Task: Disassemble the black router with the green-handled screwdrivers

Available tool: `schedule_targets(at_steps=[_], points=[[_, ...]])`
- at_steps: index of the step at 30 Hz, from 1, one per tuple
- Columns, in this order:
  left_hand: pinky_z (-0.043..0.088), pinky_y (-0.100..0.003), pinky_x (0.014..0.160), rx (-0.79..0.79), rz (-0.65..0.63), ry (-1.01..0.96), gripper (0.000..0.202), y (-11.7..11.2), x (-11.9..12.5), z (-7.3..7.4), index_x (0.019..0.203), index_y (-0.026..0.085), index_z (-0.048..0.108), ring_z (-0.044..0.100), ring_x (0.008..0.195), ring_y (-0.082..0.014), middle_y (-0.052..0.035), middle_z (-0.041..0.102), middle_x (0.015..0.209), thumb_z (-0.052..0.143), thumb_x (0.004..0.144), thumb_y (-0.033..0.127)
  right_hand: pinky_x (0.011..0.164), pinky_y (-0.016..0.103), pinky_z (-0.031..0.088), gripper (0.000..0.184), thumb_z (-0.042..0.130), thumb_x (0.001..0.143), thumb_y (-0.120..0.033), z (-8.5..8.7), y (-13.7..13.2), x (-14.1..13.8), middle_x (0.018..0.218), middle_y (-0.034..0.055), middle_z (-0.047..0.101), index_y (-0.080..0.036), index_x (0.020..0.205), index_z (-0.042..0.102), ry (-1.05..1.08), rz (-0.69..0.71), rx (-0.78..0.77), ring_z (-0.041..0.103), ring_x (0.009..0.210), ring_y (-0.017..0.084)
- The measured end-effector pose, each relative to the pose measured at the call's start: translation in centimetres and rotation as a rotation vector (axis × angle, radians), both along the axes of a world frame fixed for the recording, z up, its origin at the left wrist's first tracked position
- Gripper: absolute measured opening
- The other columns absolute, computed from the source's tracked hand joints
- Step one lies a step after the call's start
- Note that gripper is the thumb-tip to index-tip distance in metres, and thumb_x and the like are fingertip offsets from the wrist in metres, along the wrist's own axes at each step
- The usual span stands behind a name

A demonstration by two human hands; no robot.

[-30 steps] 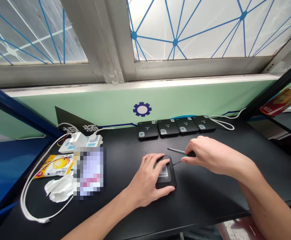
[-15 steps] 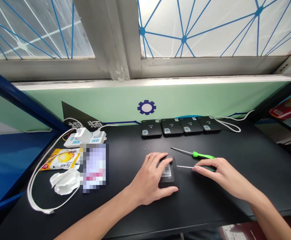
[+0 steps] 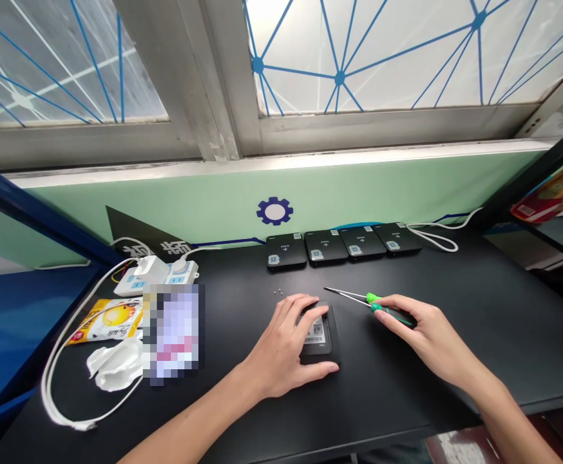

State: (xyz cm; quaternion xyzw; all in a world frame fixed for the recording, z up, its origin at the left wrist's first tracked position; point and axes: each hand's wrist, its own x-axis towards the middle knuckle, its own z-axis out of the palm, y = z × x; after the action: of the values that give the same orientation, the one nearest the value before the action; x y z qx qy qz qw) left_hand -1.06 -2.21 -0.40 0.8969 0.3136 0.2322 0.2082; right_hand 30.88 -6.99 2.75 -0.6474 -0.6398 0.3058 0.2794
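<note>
My left hand (image 3: 286, 351) spans a black, flat electronic device (image 3: 332, 351) on the dark table, fingers over its far side and thumb at its near edge. A white label with a printed code shows between the fingers. In my right hand (image 3: 419, 328) is a screwdriver with a dark green handle (image 3: 397, 316), gripped between thumb and fingers, its shaft pointing left. A second screwdriver, with a bright green handle (image 3: 372, 298), lies just behind it, partly covered by my right hand. Several tiny screws (image 3: 280, 292) lie beyond my left hand.
Several black boxes (image 3: 286, 251) stand in a row by the wall. At left are a power strip (image 3: 185, 274) with plugs, a white cable (image 3: 47, 386), a yellow-and-white snack packet (image 3: 112, 319), crumpled white tissue (image 3: 114, 367) and a blurred packet (image 3: 178, 335). Another white cable (image 3: 448, 245) lies back right.
My right hand has moved the dark green screwdriver away from the device, toward the bright green one, which it now partly covers. My left hand stays on the device. The view has shifted slightly.
</note>
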Motion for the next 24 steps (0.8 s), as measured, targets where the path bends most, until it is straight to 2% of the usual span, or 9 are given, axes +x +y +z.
schedule_targets(at_steps=[4, 7, 10, 16, 20, 24], points=[[0.048, -0.060, 0.125, -0.018, -0.023, -0.017, 0.092, 0.1, -0.1, -0.1, 0.163, 0.025, 0.047, 0.051, 0.149, -0.0392, -0.0173, 0.057, 0.160, 0.098, 0.089, 0.045, 0.085, 0.036, 0.056, 0.039, 0.063, 0.110, -0.064, -0.5, 0.3, -0.1, 0.110, 0.0052, 0.078, -0.029, 0.116, 0.080, -0.049, -0.048, 0.168, 0.074, 0.098, 0.027], [0.049, -0.060, 0.124, -0.040, -0.040, -0.027, 0.092, 0.1, -0.2, -0.1, 0.164, 0.026, 0.045, 0.052, 0.147, -0.0389, -0.0170, 0.057, 0.161, 0.097, 0.091, 0.044, 0.091, 0.039, 0.057, 0.035, 0.059, 0.113, -0.059, -0.8, 1.3, 0.5, 0.118, 0.0075, 0.073, -0.029, 0.121, 0.076, -0.145, -0.071, 0.247, 0.074, 0.105, 0.028], [0.050, -0.060, 0.122, -0.055, -0.042, -0.048, 0.091, 0.1, -0.3, 0.0, 0.165, 0.027, 0.044, 0.053, 0.145, -0.0388, -0.0173, 0.057, 0.161, 0.095, 0.092, 0.043, 0.097, 0.044, 0.058, 0.036, 0.054, 0.115, -0.056, -1.8, 2.7, 1.2, 0.124, 0.0098, 0.069, -0.028, 0.124, 0.075, -0.205, -0.038, 0.241, 0.073, 0.110, 0.030], [0.051, -0.059, 0.122, -0.062, -0.048, -0.068, 0.091, 0.1, -0.3, 0.4, 0.165, 0.026, 0.043, 0.054, 0.145, -0.0378, -0.0169, 0.058, 0.161, 0.095, 0.092, 0.043, 0.103, 0.051, 0.056, 0.038, 0.048, 0.118, -0.053, -4.2, 4.0, 1.7, 0.122, 0.0111, 0.070, -0.030, 0.131, 0.075, -0.221, 0.010, 0.236, 0.069, 0.119, 0.034], [0.052, -0.057, 0.123, -0.082, -0.054, -0.100, 0.092, 0.1, -0.3, 0.6, 0.166, 0.026, 0.040, 0.053, 0.146, -0.0359, -0.0159, 0.059, 0.160, 0.094, 0.094, 0.042, 0.103, 0.051, 0.055, 0.035, 0.048, 0.118, -0.049, -4.7, 4.0, 1.5, 0.121, 0.0104, 0.072, -0.031, 0.129, 0.076, -0.251, 0.008, 0.279, 0.068, 0.119, 0.034], [0.056, -0.055, 0.120, -0.086, -0.047, -0.087, 0.100, 0.2, -0.2, 0.7, 0.166, 0.027, 0.040, 0.055, 0.142, -0.0354, -0.0150, 0.059, 0.157, 0.100, 0.087, 0.039, 0.099, 0.050, 0.053, 0.034, 0.047, 0.119, -0.045, -4.8, 3.8, 1.1, 0.121, 0.0106, 0.073, -0.029, 0.126, 0.077, -0.305, 0.011, 0.334, 0.067, 0.115, 0.033]])
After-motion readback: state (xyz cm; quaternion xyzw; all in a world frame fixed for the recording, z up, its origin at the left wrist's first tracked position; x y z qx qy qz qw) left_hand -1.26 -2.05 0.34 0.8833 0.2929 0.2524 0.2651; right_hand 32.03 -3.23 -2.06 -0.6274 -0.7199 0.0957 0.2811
